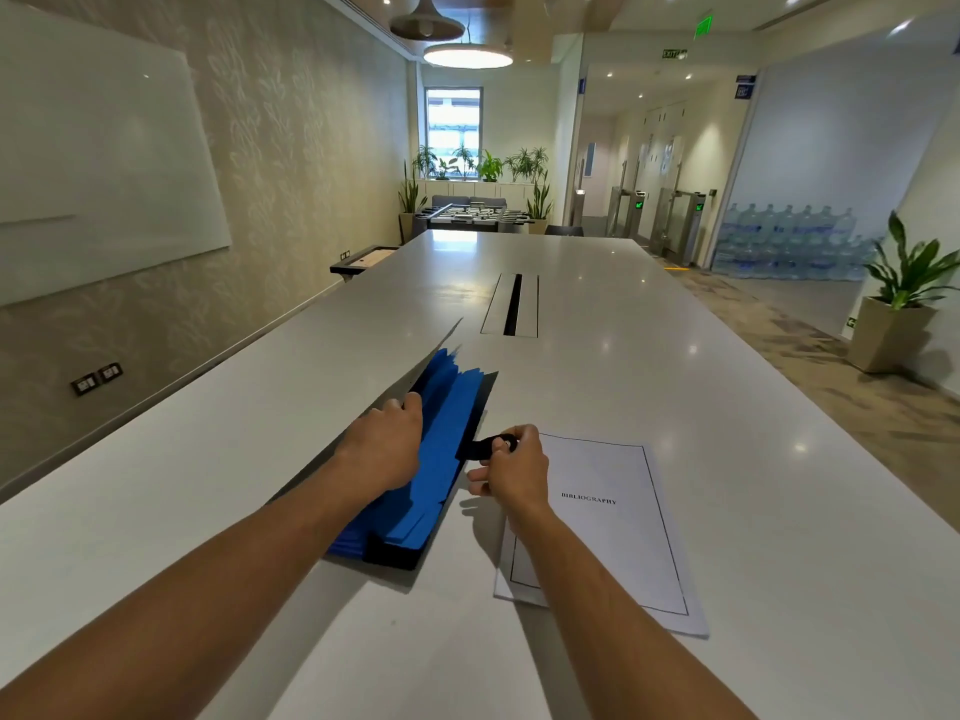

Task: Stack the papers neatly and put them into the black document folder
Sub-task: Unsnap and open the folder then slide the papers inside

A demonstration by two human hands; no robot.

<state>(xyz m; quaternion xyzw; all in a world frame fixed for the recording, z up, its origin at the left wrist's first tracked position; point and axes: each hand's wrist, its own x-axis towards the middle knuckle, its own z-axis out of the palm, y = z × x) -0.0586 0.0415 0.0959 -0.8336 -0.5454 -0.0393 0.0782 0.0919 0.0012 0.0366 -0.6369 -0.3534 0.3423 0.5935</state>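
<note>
The black document folder (400, 556) stands open on the white table, its blue accordion dividers (441, 407) fanned out. My left hand (384, 449) grips the folder's upper flap at its edge and holds it up and back. My right hand (511, 467) pinches the folder's black closure strap (480, 446) and pulls it to the right. A stack of white papers (608, 517), top sheet headed "BIBLIOGRAPHY" with a thin black border, lies flat on the table just right of the folder, partly under my right forearm.
The long white table (623, 366) stretches ahead, with a cable slot (511, 304) in its middle. A wall with a whiteboard (98, 163) runs along the left. A potted plant (898, 314) and stacked water bottles (789, 241) stand on the floor at the right.
</note>
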